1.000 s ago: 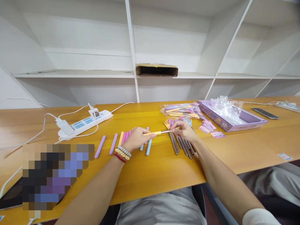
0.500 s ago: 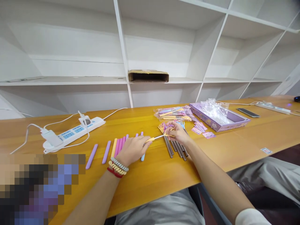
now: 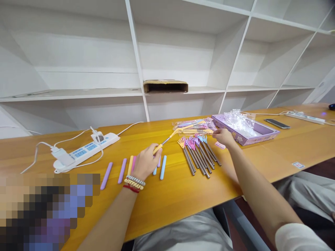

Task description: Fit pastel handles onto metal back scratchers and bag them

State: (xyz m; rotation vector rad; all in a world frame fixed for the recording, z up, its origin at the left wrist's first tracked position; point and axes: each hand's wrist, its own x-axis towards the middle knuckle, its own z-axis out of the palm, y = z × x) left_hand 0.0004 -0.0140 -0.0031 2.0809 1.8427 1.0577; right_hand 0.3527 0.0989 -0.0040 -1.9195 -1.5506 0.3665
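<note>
My left hand [image 3: 148, 158] is closed around the yellow handle of a back scratcher [image 3: 166, 141]. Its metal rod and yellow claw head point up and to the right. My right hand [image 3: 224, 136] is over the small pink cards [image 3: 220, 145], its fingers curled together; whatever is between them is hidden. Between my hands lies a row of back scratcher heads on metal rods [image 3: 199, 155], with yellow, pink, purple and blue claws. Loose handle tubes in purple [image 3: 122, 170], yellow [image 3: 130, 165] and blue [image 3: 163, 168] lie around my left hand, which partly covers them.
Bagged back scratchers [image 3: 191, 125] lie at the back beside a purple box [image 3: 243, 142] with clear plastic bags. A power strip [image 3: 86, 151] with cables is at left, a phone [image 3: 277, 123] at right. White shelves [image 3: 104, 91] rise behind, holding a cardboard box [image 3: 166, 87].
My right hand has let go of the back scratcher's head and moved right to the cards. My left hand still holds the scratcher, now tilted upward, with its claw in view.
</note>
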